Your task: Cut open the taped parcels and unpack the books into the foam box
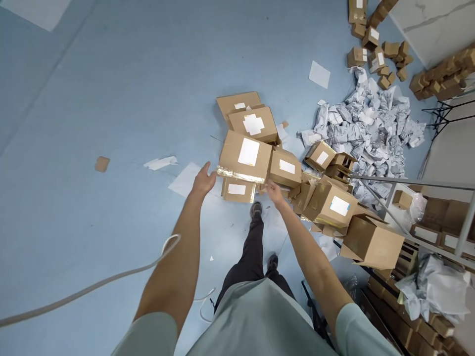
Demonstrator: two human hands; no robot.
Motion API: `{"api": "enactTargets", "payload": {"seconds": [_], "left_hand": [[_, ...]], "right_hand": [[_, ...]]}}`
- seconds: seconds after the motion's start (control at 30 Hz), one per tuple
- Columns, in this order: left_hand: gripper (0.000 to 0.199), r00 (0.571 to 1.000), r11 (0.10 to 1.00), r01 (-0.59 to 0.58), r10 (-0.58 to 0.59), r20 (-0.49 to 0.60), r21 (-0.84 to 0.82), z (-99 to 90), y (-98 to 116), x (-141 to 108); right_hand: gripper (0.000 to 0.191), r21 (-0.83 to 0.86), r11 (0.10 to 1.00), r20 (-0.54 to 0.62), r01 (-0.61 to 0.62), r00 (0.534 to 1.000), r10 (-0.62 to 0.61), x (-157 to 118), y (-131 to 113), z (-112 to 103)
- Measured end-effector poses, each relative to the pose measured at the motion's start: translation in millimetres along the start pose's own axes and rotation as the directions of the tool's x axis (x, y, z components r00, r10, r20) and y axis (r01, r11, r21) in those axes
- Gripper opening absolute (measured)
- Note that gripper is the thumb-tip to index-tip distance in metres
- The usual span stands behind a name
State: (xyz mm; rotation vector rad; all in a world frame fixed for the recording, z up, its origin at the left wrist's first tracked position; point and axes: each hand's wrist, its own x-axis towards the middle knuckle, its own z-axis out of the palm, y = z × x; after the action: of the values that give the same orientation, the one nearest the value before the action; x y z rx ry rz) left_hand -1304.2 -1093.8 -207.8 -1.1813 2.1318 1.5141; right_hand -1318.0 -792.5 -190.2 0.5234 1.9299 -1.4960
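Observation:
A brown cardboard box with a white label and a strip of shiny tape along its near edge lies on top of other boxes. My left hand is at its near left corner, thumb toward the tape, fingers apart. At the near right corner is my right hand, its fingers bent at the cardboard; its exact grip is too small to make out. Beneath the near edge shows a smaller labelled box. Another box touches the right side. Two flattened-looking boxes lie just beyond.
More boxes and an open box extend right beside a metal-framed rack. Crumpled paper is heaped farther back. Paper sheets and scraps lie on the blue floor. A pale cable crosses at the left.

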Motion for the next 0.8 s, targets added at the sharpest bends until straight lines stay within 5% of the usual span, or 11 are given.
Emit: {"api": "enactTargets", "payload": {"seconds": [0.17,0.37,0.5,0.57,0.67,0.8], "left_hand": [[0.058,0.999,1.0,0.004,-0.005,0.037,0.028,8.3,-17.2,-31.8],[0.032,0.966,0.994,-0.096,0.106,0.238,-0.053,16.8,-24.2,-155.3],[0.032,0.879,0.962,-0.258,0.274,0.389,-0.096,31.7,-14.3,-242.7],[0.035,0.784,0.925,-0.361,0.371,0.498,-0.12,41.8,-8.5,-285.3],[0.041,0.563,0.851,-0.495,0.468,0.681,-0.175,57.3,-8.3,-354.5],[0.043,0.199,0.748,-0.622,0.437,0.877,-0.232,75.1,-35.5,-467.1]], "right_hand": [[0.029,-0.001,0.996,-0.053,-0.095,0.994,0.094,-44.7,14.5,0.5],[0.027,0.083,0.994,-0.1,-0.073,0.992,0.081,-149.8,17.7,0.5],[0.038,0.209,0.977,-0.239,0.032,0.971,0.02,-234.7,28.1,-4.5],[0.047,0.298,0.947,-0.337,0.122,0.941,-0.015,-285.2,42.5,-5.3],[0.055,0.423,0.86,-0.527,0.285,0.85,-0.023,-373.9,80.9,0.6],[0.059,0.512,0.719,-0.777,0.47,0.611,0.153,-521.8,157.3,28.6]]}}
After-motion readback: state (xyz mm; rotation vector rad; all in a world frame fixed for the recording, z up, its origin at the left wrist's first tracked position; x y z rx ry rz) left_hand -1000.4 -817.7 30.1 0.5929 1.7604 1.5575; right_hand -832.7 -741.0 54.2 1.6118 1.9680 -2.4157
